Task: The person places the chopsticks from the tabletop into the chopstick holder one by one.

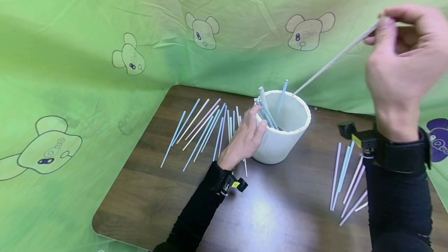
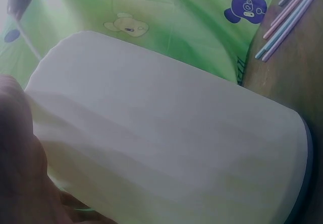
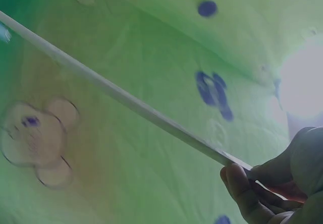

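A white tapered cup (image 1: 280, 143) with an uneven rim stands on the table, several blue straws (image 1: 282, 98) leaning inside it. My left hand (image 1: 246, 137) holds the cup by its left side, fingers up at the rim; in the left wrist view the cup's white wall (image 2: 166, 123) fills most of the picture. Raised high at the right, my right hand (image 1: 409, 53) pinches the upper end of a long white straw (image 1: 332, 61) between thumb and fingertips. That straw slants down to the left, its lower end overlapping the cup's back rim in the head view.
Left of the cup, several blue, white and pink straws (image 1: 201, 137) lie loosely spread on the brown table (image 1: 140, 197). Another loose group of straws (image 1: 344, 178) lies at the right, partly behind my right forearm. A green printed cloth (image 1: 87, 69) hangs around the table.
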### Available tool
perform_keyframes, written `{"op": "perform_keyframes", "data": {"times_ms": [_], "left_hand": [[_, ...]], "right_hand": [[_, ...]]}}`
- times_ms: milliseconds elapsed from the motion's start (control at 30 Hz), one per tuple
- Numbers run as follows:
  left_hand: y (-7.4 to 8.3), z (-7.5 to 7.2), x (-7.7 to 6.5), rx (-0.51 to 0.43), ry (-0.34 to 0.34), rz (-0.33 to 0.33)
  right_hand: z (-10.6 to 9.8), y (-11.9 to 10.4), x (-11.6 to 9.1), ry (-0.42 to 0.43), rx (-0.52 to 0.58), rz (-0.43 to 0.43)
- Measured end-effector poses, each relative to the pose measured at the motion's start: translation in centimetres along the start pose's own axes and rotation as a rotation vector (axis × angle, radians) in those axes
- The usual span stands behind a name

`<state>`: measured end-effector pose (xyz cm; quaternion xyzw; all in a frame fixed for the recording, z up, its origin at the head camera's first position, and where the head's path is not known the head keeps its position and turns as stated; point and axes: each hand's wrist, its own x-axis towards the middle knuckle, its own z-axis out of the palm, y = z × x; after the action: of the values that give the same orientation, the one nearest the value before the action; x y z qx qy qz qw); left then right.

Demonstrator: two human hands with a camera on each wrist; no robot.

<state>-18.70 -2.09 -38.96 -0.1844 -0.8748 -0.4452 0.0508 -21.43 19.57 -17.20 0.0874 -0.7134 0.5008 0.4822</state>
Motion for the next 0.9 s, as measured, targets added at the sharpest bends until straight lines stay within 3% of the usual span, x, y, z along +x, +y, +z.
{"op": "perform_keyframes", "data": {"times_ms": [133,300,567,767,900], "left_hand": [[0.0,0.0,0.1,-0.003,0.008,0.012],[0.1,0.0,0.0,0.003,0.010,0.015],[0.0,0.1,-0.1,-0.002,0.001,0.009],[0.0,0.2,0.0,0.006,0.000,0.011],[0.0,0.1,0.1,0.011,0.001,0.020]], "right_hand": [[1.9,0.5,-1.5,-0.076,-0.061,-0.096],[3.6,1.6,-3.6,-0.229,-0.126,-0.167],[5.9,4.5,-6.3,-0.445,-0.192,-0.284],[7.0,6.3,-8.1,-0.565,-0.213,-0.284],[7.6,6.9,-9.0,-0.639,-0.205,-0.221]]}}
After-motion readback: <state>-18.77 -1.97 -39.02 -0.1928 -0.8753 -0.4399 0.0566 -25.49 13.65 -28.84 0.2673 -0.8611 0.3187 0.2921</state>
